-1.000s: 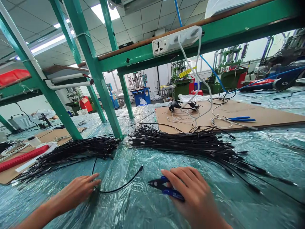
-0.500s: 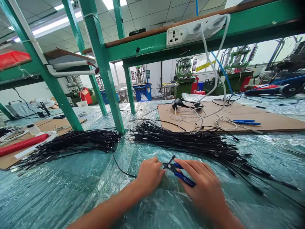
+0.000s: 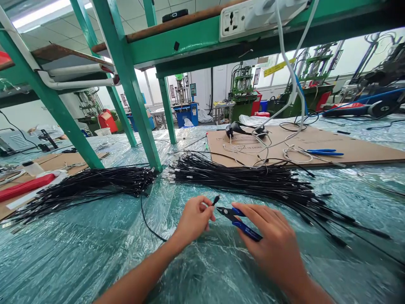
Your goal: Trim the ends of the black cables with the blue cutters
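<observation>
Between the thumb and fingers of my left hand (image 3: 196,217) is the end of a black cable (image 3: 215,200), its plug pointing up and to the right. The cable's far part loops out behind my left wrist toward the left pile. My right hand (image 3: 272,236) is closed around blue-handled flush cutters (image 3: 237,219), whose dark jaws point left, close to the plug but apart from it. Beyond my hands lies a large bundle of black cables (image 3: 240,179). A second bundle of black cables (image 3: 104,183) rests to the left.
Green shelf posts (image 3: 139,97) rise from the film-covered table. A cardboard sheet (image 3: 348,145) at the back right bears blue pliers (image 3: 325,152) and white cords. A power strip (image 3: 237,21) is fixed to the shelf beam. At far left lies a red pouch (image 3: 27,186).
My left hand has turned and drawn the cable end slightly left, away from the cutter jaws. The plug now stands up beyond my fingertips. My view has tilted down a little.
</observation>
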The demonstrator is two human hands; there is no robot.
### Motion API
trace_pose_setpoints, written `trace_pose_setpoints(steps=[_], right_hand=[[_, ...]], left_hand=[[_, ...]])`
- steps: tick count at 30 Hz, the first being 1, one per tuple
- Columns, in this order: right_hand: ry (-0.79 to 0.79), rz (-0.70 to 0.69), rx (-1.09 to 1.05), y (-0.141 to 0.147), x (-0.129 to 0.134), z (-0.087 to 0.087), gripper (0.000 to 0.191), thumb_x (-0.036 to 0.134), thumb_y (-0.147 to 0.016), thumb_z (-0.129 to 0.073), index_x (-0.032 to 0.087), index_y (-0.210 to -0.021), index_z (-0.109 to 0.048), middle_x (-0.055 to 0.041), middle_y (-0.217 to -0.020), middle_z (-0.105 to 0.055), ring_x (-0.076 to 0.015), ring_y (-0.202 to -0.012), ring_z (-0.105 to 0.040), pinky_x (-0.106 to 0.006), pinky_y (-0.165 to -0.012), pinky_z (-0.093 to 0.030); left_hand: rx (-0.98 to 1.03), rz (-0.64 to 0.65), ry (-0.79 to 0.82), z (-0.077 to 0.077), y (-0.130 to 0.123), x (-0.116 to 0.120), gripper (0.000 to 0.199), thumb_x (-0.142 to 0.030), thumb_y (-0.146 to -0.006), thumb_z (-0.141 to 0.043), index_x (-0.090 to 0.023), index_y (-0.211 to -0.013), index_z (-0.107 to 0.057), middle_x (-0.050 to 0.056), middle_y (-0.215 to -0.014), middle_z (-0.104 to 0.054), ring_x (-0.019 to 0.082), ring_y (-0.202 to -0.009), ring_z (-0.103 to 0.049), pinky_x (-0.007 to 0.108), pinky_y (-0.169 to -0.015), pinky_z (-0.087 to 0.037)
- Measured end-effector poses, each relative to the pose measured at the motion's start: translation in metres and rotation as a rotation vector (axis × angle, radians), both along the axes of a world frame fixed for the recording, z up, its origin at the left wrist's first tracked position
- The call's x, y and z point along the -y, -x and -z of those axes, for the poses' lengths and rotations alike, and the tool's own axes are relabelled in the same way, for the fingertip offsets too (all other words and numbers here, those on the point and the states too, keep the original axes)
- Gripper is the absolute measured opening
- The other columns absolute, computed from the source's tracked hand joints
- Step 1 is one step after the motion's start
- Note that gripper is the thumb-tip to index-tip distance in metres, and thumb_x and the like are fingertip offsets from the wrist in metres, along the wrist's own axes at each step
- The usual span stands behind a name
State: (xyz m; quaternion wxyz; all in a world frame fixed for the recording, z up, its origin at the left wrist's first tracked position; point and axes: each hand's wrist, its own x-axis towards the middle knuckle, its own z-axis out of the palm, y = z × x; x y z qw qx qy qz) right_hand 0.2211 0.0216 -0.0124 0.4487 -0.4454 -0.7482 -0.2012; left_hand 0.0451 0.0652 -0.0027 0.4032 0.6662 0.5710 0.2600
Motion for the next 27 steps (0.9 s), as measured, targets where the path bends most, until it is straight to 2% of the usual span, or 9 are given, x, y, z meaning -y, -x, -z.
trace_pose_setpoints(steps=[2,7,14,18,24,27], right_hand=[[0.026,-0.005,0.001,0.002,0.002,0.000,0.022,0.022,-0.088,-0.049,0.023,-0.103,-0.065,-0.0022,-0.085,-0.071,-0.0171,-0.075,-0.064,-0.030,-0.069,-0.046],[0.088,-0.029,0.025,0.007,0.006,0.003,0.022,0.024,-0.088,-0.049,0.023,-0.104,-0.064,-0.0020,-0.086,-0.071,-0.0179,-0.075,-0.065,-0.032,-0.067,-0.046],[0.149,-0.080,0.053,0.009,0.009,0.009,0.024,0.021,-0.087,-0.049,0.024,-0.106,-0.063,-0.0015,-0.088,-0.071,-0.0170,-0.077,-0.066,-0.032,-0.070,-0.046],[0.162,-0.073,0.048,0.009,0.011,0.008,0.023,0.022,-0.089,-0.049,0.024,-0.108,-0.061,-0.0021,-0.091,-0.071,-0.0177,-0.080,-0.066,-0.032,-0.072,-0.046],[0.150,-0.075,0.076,0.008,0.012,0.006,0.022,0.021,-0.090,-0.049,0.023,-0.107,-0.062,-0.0018,-0.090,-0.070,-0.0164,-0.079,-0.065,-0.032,-0.072,-0.044],[0.157,-0.071,0.088,0.008,0.011,0.006,0.022,0.021,-0.090,-0.049,0.022,-0.107,-0.063,-0.0020,-0.090,-0.070,-0.0164,-0.080,-0.064,-0.032,-0.074,-0.044]], left_hand=[[0.126,-0.001,0.058,0.003,0.015,0.018,0.020,-0.028,-0.095,-0.043,-0.014,-0.106,-0.052,-0.005,-0.064,-0.058,0.008,-0.038,-0.049,0.019,-0.039,-0.039],[0.328,0.005,0.102,0.012,0.038,0.049,0.037,-0.041,-0.091,-0.049,-0.019,-0.121,-0.049,-0.005,-0.071,-0.056,0.006,-0.038,-0.047,0.018,-0.040,-0.038],[0.340,-0.004,0.046,0.013,0.040,0.056,0.033,-0.041,-0.089,-0.059,-0.027,-0.119,-0.060,-0.004,-0.077,-0.047,0.006,-0.050,-0.039,0.016,-0.042,-0.032],[0.278,-0.026,0.001,0.015,0.040,0.059,0.032,-0.045,-0.090,-0.057,-0.023,-0.111,-0.066,-0.003,-0.070,-0.046,0.007,-0.051,-0.038,0.019,-0.043,-0.030],[0.443,0.010,0.204,0.006,0.038,0.060,0.042,-0.046,-0.096,-0.043,-0.016,-0.118,-0.062,-0.004,-0.060,-0.051,0.006,-0.039,-0.032,0.021,-0.040,-0.022],[0.498,-0.004,0.216,0.002,0.039,0.060,0.038,-0.043,-0.096,-0.043,-0.015,-0.116,-0.061,-0.007,-0.053,-0.044,0.008,-0.043,-0.026,0.021,-0.043,-0.021]])
